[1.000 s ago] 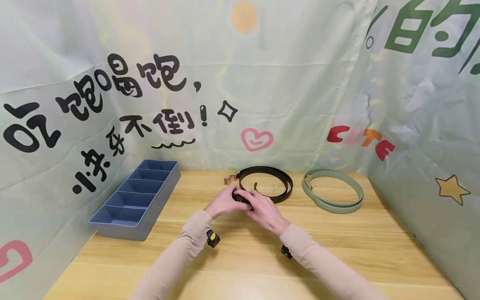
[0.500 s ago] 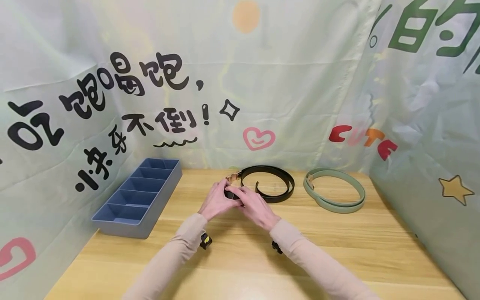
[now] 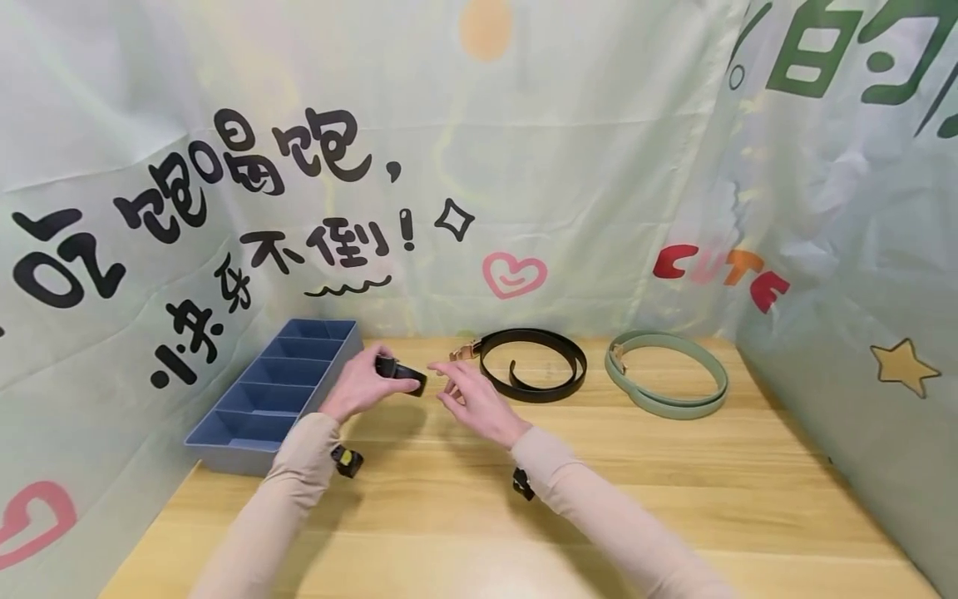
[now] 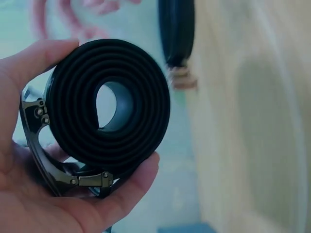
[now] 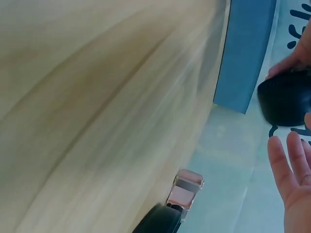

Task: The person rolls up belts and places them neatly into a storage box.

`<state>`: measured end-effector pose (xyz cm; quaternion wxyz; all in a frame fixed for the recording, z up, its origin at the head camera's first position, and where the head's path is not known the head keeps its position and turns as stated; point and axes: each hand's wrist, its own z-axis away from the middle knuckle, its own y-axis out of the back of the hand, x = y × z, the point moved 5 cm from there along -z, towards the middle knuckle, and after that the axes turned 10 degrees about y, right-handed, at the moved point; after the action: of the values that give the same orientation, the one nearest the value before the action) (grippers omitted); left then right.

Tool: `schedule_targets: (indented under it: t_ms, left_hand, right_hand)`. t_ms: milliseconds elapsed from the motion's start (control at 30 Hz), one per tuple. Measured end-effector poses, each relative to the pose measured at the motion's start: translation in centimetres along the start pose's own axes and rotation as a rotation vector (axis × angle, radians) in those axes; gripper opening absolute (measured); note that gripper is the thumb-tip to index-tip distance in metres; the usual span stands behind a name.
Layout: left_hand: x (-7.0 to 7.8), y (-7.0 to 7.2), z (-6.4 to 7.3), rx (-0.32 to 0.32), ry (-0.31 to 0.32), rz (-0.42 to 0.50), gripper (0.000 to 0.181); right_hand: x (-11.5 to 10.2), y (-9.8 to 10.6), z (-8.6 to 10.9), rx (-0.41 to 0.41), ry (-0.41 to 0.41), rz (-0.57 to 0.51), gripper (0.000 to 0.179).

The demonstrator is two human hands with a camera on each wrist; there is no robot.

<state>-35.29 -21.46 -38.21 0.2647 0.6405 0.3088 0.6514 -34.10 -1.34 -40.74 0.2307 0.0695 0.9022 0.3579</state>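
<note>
My left hand [image 3: 359, 387] holds a tightly coiled black belt [image 4: 146, 97], raised over the table beside the divided box. In the left wrist view the coil faces the camera with a hole at its centre. Thumb and fingers curl round its outer edge, and a dark metal buckle [image 4: 92, 180] lies along it near the palm. My right hand [image 3: 479, 403] is apart from the coil, to its right, with fingers extended and holding nothing. The right wrist view shows its spread fingers [image 5: 279, 162] just below the coil.
A blue-grey divided box [image 3: 239, 459] stands at the left of the wooden table [image 3: 569, 499]. Toward the back lie a loosely looped black belt [image 3: 550, 393] with a gold buckle [image 3: 464, 351], and a looped green belt [image 3: 677, 410] farther right. Printed cloth [image 3: 584, 200] hangs behind.
Both hands were together on the coiled belt. The left hand has carried it left toward the divided box, while the right hand has let go and its fingers have straightened.
</note>
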Motion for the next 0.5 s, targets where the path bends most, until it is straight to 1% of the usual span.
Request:
schedule_targets:
  t_ms: [67,133,200,267,300,367,500]
  left_hand:
    - [-1.1,1.6,0.3,0.02,0.021,-0.007,0.064]
    - [-2.1,3.0,0.6,0.02,0.043,0.001,0.067]
    - [-2.9,4.5,0.8,0.024,0.067,0.011,0.071]
    - [-3.6,6.0,0.9,0.026,0.084,0.017,0.076]
    - [-3.9,6.7,0.9,0.029,0.09,0.015,0.078]
    - [-4.3,8.2,0.8,0.044,0.093,0.01,0.08]
    - [-5.1,10.7,0.1,0.078,0.11,-0.015,0.085]
  right_hand:
    - [0.1,-0.6,-0.3,-0.027,-0.034,-0.003,0.032]
    - [0.2,-1.3,-0.6,-0.079,-0.064,0.001,0.022]
    - [0.3,-2.1,-1.0,-0.152,-0.079,0.021,0.019]
    - [0.2,-2.8,-1.3,-0.23,-0.078,0.046,0.018]
    - [0.0,-3.2,-1.5,-0.268,-0.071,0.055,0.019]
    - [-0.5,-4.1,-1.9,-0.326,-0.031,0.085,0.019]
    - [-2.2,-6.1,-3.2,-0.408,0.057,0.159,0.019]
